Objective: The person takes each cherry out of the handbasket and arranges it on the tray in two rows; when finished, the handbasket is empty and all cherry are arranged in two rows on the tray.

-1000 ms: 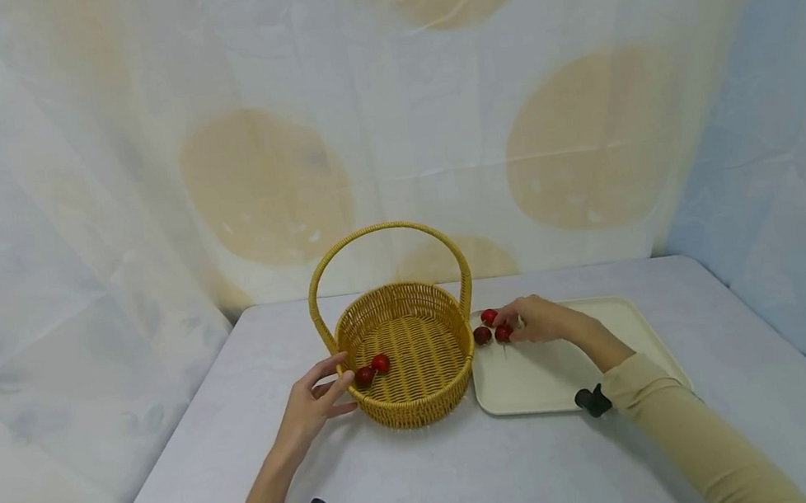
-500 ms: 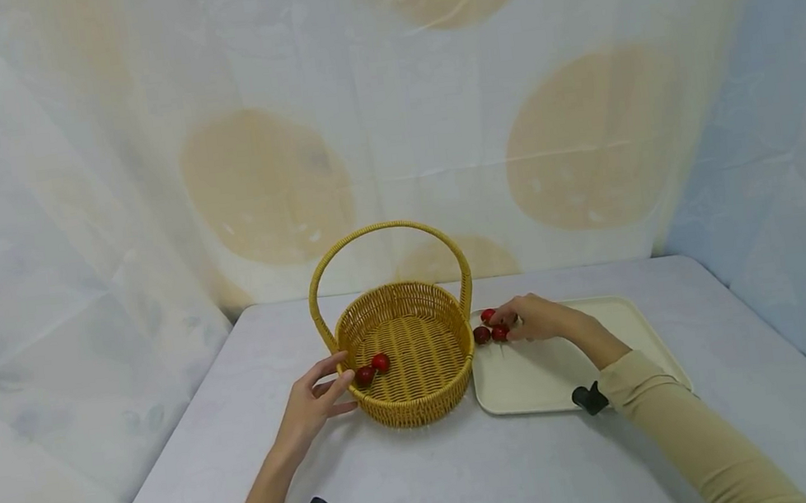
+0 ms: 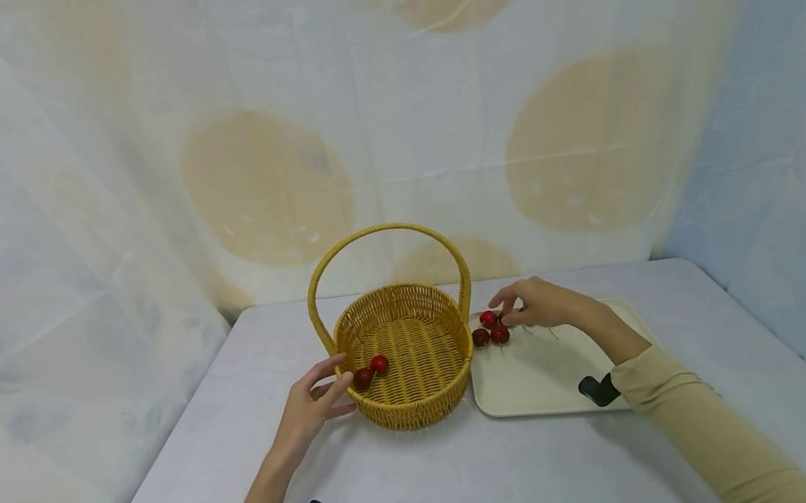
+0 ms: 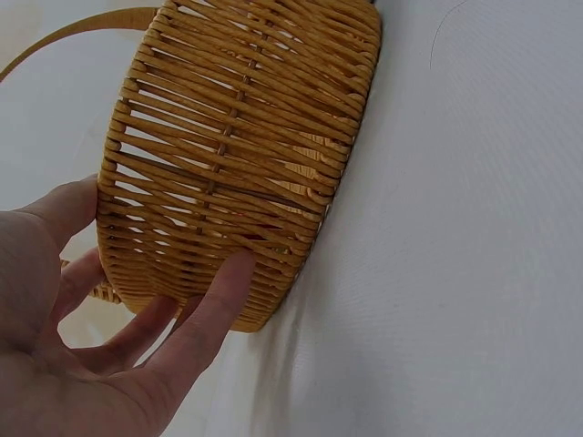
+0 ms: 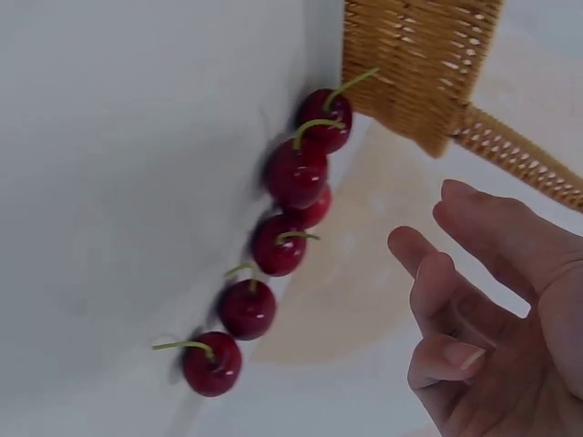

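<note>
A yellow-brown wicker basket (image 3: pixel 410 412) with a tall hoop handle stands mid-table, and two red cherries (image 3: pixel 380 364) lie inside near its left wall. My left hand (image 3: pixel 309 407) holds the basket by its left side. The left wrist view shows fingers (image 4: pixel 205 319) against the outer weave. Right of the basket, dark red cherries (image 3: pixel 500 335) with green stems are grouped at the tray's far left corner. My right hand (image 3: pixel 539 304) hovers beside them, its fingers loosely bent and partly covering one. The right wrist view shows several cherries (image 5: pixel 248 309) in a row, apart from that hand (image 5: pixel 501 319).
A cream rectangular tray (image 3: pixel 531 390) lies right of the basket, its left edge close to the basket wall. The white table (image 3: pixel 430 489) ends at a patterned curtain (image 3: pixel 420 141) behind. Curtains also hang at the left and right.
My right hand slid a cherry slightly left, then came off it and moved toward the tray's far edge. The left hand and basket have stayed in place.
</note>
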Demonstrator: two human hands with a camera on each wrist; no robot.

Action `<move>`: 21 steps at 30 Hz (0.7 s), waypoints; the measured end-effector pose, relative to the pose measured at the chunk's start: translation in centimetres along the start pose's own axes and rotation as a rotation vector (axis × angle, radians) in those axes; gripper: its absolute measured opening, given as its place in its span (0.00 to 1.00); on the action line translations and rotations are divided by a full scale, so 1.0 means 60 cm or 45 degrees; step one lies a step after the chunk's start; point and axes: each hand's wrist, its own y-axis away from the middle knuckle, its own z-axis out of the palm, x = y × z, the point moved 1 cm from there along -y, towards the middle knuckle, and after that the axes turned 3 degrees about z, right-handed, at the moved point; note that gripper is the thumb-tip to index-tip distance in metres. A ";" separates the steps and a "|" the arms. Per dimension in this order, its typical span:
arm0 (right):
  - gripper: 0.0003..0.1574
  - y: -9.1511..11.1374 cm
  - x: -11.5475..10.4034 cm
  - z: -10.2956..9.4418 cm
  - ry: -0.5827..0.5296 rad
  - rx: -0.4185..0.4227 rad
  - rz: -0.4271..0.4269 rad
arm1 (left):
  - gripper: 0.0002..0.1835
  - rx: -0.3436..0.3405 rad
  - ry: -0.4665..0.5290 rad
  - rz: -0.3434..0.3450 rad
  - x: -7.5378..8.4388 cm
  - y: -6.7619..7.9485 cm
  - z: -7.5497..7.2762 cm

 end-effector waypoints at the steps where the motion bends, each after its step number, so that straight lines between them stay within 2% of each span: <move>1: 0.20 0.001 -0.005 -0.003 -0.003 -0.001 -0.003 | 0.31 -0.002 -0.001 0.002 0.001 0.000 0.000; 8: 0.19 0.001 -0.044 -0.009 0.024 0.022 -0.099 | 0.30 -0.020 0.007 0.020 0.001 0.000 0.000; 12: 0.18 -0.007 -0.062 0.000 -0.005 0.030 -0.159 | 0.30 -0.016 0.011 0.008 0.002 0.000 -0.001; 18: 0.19 -0.020 -0.090 0.019 -0.076 -0.032 -0.213 | 0.31 -0.010 0.011 -0.003 0.002 0.002 0.000; 21: 0.19 -0.026 -0.104 0.026 -0.032 -0.029 -0.246 | 0.31 -0.009 0.013 -0.003 0.002 0.002 0.000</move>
